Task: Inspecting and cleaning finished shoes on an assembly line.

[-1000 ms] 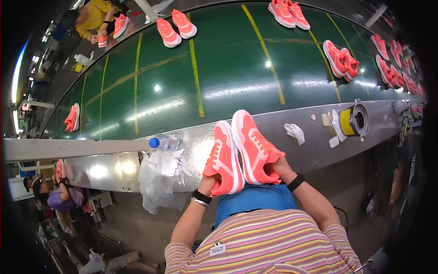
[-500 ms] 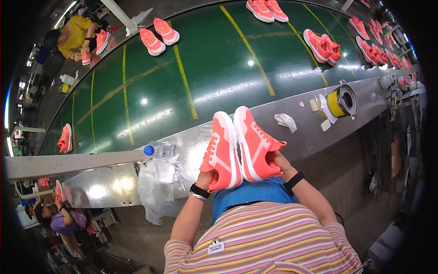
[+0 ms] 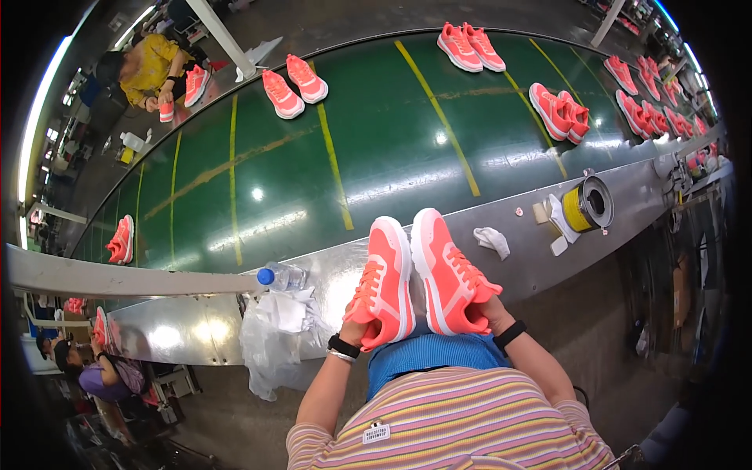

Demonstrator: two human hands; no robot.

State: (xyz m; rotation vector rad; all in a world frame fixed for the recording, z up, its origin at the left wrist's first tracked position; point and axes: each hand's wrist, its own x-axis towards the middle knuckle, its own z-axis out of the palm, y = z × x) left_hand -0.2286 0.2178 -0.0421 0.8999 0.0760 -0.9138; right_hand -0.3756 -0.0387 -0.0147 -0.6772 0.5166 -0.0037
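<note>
I hold a pair of coral-pink sneakers with white soles in front of my waist, toes pointing away from me. My left hand is closed on the heel end of the left sneaker, its fingers mostly hidden behind the shoe. At the heel opening of the right sneaker, my right hand is closed too, fingers largely out of sight. The white sole edges face each other across a narrow gap. Both shoes are tilted, with orange laces and collar openings showing.
Beyond the metal ledge runs a green conveyor belt carrying several pink sneakers. A bottle, clear plastic bag, white cloth and yellow-banded can lie on the ledge. A beam crosses at left. Co-workers sit beyond.
Both sneakers have rolled in my hands, showing more of their laces and openings and less of the soles. The gap between them has widened. The whole view has shifted slightly.
</note>
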